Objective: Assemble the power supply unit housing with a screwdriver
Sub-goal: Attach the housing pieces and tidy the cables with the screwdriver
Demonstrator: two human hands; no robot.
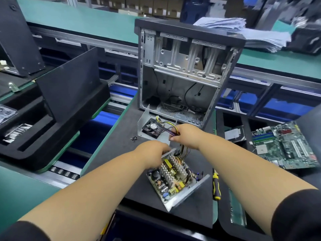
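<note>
The open power supply base [175,181] lies tilted on the black mat, its circuit board and heat sinks exposed. My left hand [152,153] grips its far left edge. My right hand [185,136] holds the bundle of coloured cables [166,124] that runs from the board. Behind them lies the metal cover with the black fan [152,128]. A few small dark screws [134,138] sit on the mat to the left. A yellow and black screwdriver [216,186] lies on the mat to the right of the base, untouched.
An open grey computer case [187,66] stands upright behind the work area. A green motherboard [284,145] lies in a black foam tray at right. Black foam trays [43,136] with parts sit at left, across a roller conveyor gap [97,127].
</note>
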